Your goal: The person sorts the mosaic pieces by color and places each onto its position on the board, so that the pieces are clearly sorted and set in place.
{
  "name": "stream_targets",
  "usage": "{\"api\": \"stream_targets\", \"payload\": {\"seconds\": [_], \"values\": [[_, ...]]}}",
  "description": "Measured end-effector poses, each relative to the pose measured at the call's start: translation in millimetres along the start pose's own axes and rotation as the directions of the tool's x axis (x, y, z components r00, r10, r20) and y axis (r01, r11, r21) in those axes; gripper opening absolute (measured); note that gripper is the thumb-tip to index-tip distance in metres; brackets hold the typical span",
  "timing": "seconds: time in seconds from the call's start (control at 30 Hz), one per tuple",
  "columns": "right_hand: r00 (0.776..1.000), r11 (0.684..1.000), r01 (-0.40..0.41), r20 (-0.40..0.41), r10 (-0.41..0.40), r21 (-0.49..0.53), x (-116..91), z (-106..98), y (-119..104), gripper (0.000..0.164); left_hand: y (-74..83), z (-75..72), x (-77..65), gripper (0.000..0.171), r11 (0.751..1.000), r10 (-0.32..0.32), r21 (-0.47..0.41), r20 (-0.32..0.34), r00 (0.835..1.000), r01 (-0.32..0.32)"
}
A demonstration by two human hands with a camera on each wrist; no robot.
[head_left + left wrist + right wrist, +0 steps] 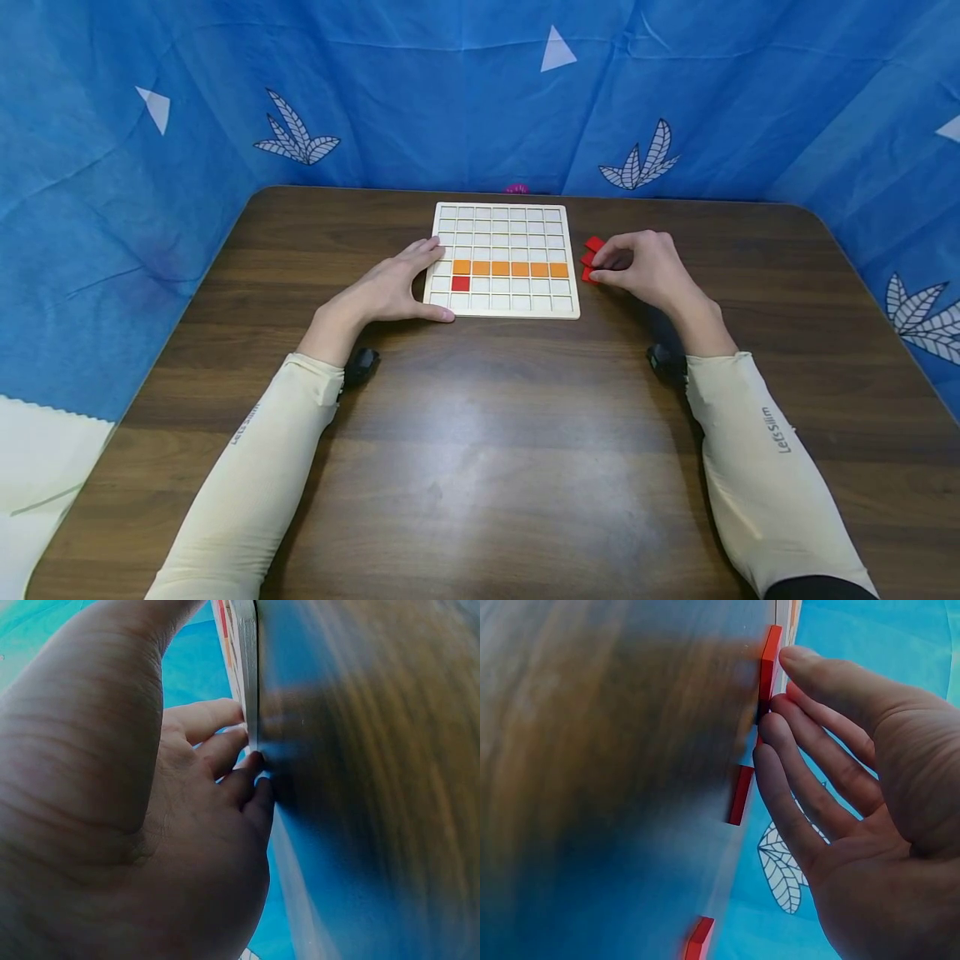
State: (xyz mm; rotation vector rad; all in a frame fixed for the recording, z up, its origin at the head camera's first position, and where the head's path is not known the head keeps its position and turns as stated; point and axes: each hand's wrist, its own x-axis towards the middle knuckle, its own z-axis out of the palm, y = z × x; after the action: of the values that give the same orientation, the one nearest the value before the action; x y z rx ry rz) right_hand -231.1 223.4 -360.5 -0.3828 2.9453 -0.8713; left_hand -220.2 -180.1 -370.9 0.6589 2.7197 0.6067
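A cream grid board (519,306) lies flat on the table, with a row of orange square tiles (500,268) in its cells. One red tile (461,284) sits in the row nearer to me, toward the left. My left hand (386,292) rests at the board's left edge, fingertips on its side and thumb at the near corner. Just right of the board, several loose red tiles (594,243) lie close together. Over them is my right hand (648,267), its thumb and fingertips touching the tiles but apart from each other. In the right wrist view, the thumb is beside a red tile (767,675).
The brown wooden table (465,467) extends around the board toward me. A blue cloth (420,100) with leaf and triangle prints hangs behind it and along its sides. Dark wrist devices (362,367) sit under both wrists. White cloth (45,467) shows at the lower left.
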Motion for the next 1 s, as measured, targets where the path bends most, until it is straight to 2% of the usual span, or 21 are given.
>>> {"api": "stream_targets", "payload": {"seconds": [0.33,0.63,1.0], "values": [[0.998,1.0,0.023,0.054,-0.024,0.018,1.4,1.6,-6.0,0.028,0.5,-1.9,1.5,0.119,1.0,-0.003,0.002,0.004,1.0,0.003],[0.995,0.998,0.045,0.091,-0.048,0.036,1.7,2.1,-7.4,0.025,0.5,-1.6,0.6,0.118,1.0,-0.004,0.002,-0.001,1.0,0.004],[0.997,0.997,0.056,0.051,-0.058,0.044,2.6,3.7,-14.1,0.027,0.5,-0.8,-0.4,0.118,1.0,-0.001,-0.007,0.0,1.0,0.001]]}}
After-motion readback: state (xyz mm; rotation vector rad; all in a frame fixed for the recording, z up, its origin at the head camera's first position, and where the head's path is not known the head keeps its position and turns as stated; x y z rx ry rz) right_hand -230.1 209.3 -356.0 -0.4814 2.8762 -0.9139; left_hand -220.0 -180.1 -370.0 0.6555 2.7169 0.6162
